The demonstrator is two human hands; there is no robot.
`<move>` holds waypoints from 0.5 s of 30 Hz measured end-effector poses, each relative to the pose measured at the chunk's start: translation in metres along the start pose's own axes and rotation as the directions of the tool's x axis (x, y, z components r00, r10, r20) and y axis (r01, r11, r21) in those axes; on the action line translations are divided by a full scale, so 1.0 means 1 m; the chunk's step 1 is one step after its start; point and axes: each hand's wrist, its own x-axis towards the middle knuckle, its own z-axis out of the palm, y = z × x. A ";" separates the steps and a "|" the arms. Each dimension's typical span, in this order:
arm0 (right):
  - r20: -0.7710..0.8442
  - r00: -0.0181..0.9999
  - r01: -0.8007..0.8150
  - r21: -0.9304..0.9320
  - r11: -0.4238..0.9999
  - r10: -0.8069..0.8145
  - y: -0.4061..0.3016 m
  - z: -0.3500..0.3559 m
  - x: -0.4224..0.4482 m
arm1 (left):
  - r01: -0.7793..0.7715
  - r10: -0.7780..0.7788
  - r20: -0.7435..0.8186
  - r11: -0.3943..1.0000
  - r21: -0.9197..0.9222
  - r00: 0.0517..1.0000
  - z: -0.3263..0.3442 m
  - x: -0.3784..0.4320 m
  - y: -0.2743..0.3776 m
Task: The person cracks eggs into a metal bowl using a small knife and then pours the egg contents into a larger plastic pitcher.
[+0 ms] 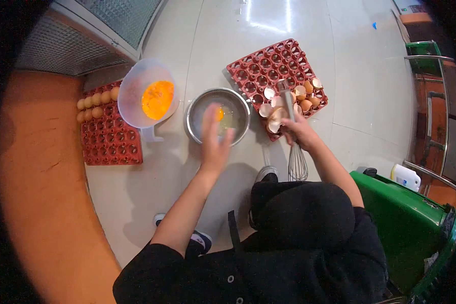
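Observation:
My left hand (214, 148) is blurred over a round metal bowl (190, 125), fingers apart and nothing visible in them. Behind the fingers, a raw egg (220, 114) with a whole yolk and clear white lies in the bowl. In my right hand (302, 133) is a wire whisk (298, 167), its handle pointing away from me and its wires towards me. A broken eggshell (275, 123) is at my right fingertips; I cannot tell whether they hold it. Under that hand, a red plastic egg tray (264, 70) bears several more eggshells (306, 104) at its near right side.
Left of the bowl, a translucent plastic jug (127, 102) holds beaten egg (157, 99). Beside it, a second red tray (112, 140) carries several whole eggs (96, 99) by the orange wall (41, 182). A green bin (395, 212) and white jug (406, 177) are at right.

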 end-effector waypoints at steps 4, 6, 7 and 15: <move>-0.512 0.847 0.086 -0.127 0.988 -0.140 0.007 -0.068 0.003 | 0.481 -0.444 -0.479 0.875 -0.051 0.758 -0.001 -0.044 -0.062; -0.604 0.776 0.120 -0.144 0.982 -0.183 0.007 -0.105 0.006 | 0.559 -0.492 -0.318 0.812 0.168 0.810 -0.006 -0.056 -0.099; -0.625 0.744 0.181 -0.152 0.972 -0.237 0.013 -0.130 0.005 | 0.559 -0.498 -0.301 0.813 0.166 0.813 -0.001 -0.053 -0.093; -0.654 0.721 -0.069 -0.396 0.915 -0.229 0.009 -0.172 0.032 | 0.727 -0.692 0.230 0.621 -0.292 0.684 -0.022 -0.029 -0.059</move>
